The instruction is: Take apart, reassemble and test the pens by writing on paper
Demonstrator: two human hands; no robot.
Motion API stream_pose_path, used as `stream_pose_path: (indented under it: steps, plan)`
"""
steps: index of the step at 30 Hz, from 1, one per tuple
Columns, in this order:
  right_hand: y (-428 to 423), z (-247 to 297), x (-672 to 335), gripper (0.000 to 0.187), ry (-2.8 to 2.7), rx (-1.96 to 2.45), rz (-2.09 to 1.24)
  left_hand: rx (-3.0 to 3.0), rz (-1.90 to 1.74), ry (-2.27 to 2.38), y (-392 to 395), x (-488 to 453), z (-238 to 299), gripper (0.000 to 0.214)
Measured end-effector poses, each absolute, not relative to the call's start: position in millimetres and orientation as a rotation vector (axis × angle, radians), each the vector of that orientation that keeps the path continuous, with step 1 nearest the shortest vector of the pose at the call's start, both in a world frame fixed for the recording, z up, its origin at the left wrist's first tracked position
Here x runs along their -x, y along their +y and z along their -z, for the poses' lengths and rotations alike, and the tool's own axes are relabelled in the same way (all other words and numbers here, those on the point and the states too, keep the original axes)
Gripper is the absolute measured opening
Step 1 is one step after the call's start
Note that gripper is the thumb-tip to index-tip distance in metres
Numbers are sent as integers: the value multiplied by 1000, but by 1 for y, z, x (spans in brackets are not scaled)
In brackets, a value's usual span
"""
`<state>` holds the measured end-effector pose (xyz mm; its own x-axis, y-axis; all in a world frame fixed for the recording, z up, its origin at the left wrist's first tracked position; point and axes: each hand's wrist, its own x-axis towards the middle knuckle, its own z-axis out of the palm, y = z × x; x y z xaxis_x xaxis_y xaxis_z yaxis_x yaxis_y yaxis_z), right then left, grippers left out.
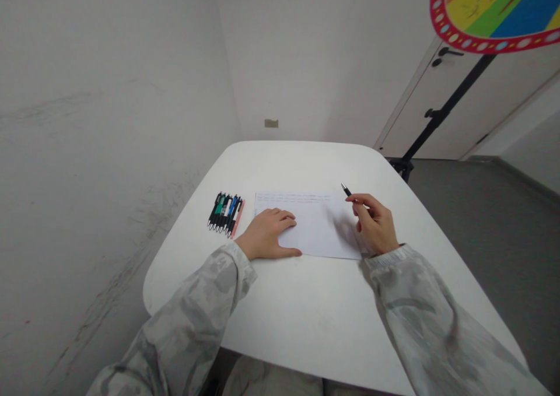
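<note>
A sheet of white paper [319,227] lies on the white table, with faint lines of handwriting along its far edge. My left hand [272,234] rests flat on the paper's left part, thumb and fingers apart. Above the right part of the sheet, my right hand [374,222] is closed around a black pen [346,190] with a silver tip. That pen is raised off the paper, its tip pointing away to the upper left. Part of the pen is hidden by the fingers. Left of the paper, several pens [224,212] lie side by side in a row.
The white table [306,163] has rounded corners and stands close to the left wall. A wall socket [271,123] is behind it. To the right, a colourful wheel [494,11] on a black stand [446,107] stands before a white door [464,93].
</note>
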<state>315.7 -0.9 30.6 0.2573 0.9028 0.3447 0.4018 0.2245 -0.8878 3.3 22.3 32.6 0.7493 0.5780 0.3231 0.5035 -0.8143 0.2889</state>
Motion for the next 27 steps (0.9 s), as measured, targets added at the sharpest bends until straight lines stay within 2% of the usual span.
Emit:
stream_pose_path:
  steps: [4, 7, 13, 20, 27]
  plan:
    - [0, -28, -313, 30, -1293, 1223, -764, -2764, -602, 861, 23, -3, -32, 67]
    - [3, -26, -311, 30, -1270, 1159, -782, -2771, -603, 866, 23, -3, -32, 67]
    - [3, -26, -311, 49, -1272, 1128, -845, -2774, -602, 864, 23, -4, -34, 67]
    - [0, -29, -313, 46, -1328, 1111, -910, -2755, -608, 863, 23, -5, -32, 67]
    - [2, -27, -312, 67, -1347, 1101, -890, -2763, -604, 866, 23, -5, -32, 68]
